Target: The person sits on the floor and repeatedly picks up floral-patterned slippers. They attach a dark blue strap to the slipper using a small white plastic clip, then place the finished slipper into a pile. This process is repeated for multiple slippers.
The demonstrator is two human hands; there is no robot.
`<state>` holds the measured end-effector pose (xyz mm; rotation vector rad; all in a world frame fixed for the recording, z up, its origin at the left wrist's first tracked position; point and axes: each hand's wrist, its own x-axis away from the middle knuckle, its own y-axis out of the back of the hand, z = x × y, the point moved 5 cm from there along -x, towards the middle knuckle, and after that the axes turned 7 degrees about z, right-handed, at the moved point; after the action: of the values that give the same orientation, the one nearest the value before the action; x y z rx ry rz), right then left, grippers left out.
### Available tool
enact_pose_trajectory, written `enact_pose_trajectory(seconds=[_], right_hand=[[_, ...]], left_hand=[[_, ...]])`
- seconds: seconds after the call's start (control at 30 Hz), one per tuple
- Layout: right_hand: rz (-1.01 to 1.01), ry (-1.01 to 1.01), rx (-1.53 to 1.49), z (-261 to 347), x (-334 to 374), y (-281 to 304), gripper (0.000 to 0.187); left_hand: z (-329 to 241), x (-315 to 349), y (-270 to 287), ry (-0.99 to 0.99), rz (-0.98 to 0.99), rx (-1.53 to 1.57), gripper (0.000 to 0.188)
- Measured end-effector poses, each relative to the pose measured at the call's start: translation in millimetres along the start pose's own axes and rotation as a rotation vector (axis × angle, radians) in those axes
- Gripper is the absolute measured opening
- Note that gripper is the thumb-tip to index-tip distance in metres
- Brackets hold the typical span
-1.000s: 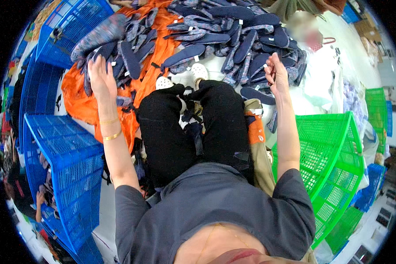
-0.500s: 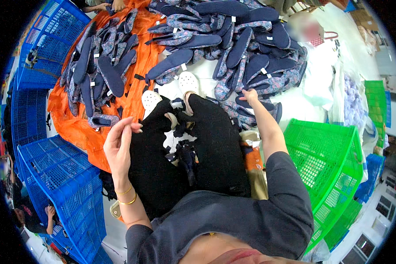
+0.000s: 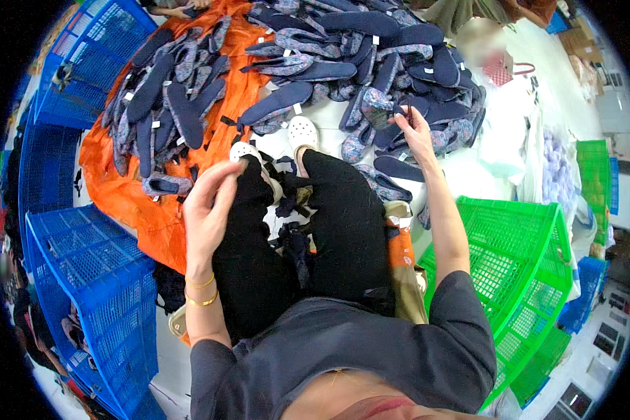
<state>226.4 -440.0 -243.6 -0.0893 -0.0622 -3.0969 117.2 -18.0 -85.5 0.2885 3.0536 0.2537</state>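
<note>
Navy-soled slippers with floral uppers lie in a big heap [image 3: 427,84] beyond my feet. My right hand [image 3: 416,133] reaches forward to the heap's near edge, its fingers closed on a floral slipper [image 3: 378,105] that is partly raised there. Just below that hand a dark-soled slipper [image 3: 397,168] and a floral one [image 3: 383,185] lie on the white floor. Over my left thigh, my left hand [image 3: 213,199] hovers with bent fingers and nothing visible in it. A smaller slipper pile [image 3: 171,105] rests on an orange sheet [image 3: 112,164] to the left.
Blue mesh crates [image 3: 94,280] stand along my left side, and a green crate [image 3: 497,245] is close on my right. Dark fabric scraps [image 3: 297,245] lie between my legs. White bags [image 3: 507,126] sit at the right. Other people are at the far edge.
My right hand has moved forward and slightly right, from the near slippers to one at the heap, which is now raised. My left hand has shifted right and up in view.
</note>
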Motion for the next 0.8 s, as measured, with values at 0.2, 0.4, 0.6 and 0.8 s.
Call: enact_pose_trajectory(seconds=[0.2, 0.4, 0.6, 0.8], right_hand=[[0.265, 0.012, 0.128, 135, 59, -78, 0.023], [0.559, 0.045, 0.073, 201, 108, -150, 0.028], [0.663, -0.158, -0.325, 191, 148, -191, 0.016], [0.564, -0.123, -0.217, 185, 164, -211, 0.015]], left_hand=[[-62, -18, -49, -0.427, 0.223, -0.425, 0.041], [-63, -4, -57, -0.354, 0.394, -0.379, 0.070], [-59, 56, -44, -0.376, 0.332, -0.479, 0.061], [-28, 87, -46, 0.019, 0.401, -0.045, 0.053]])
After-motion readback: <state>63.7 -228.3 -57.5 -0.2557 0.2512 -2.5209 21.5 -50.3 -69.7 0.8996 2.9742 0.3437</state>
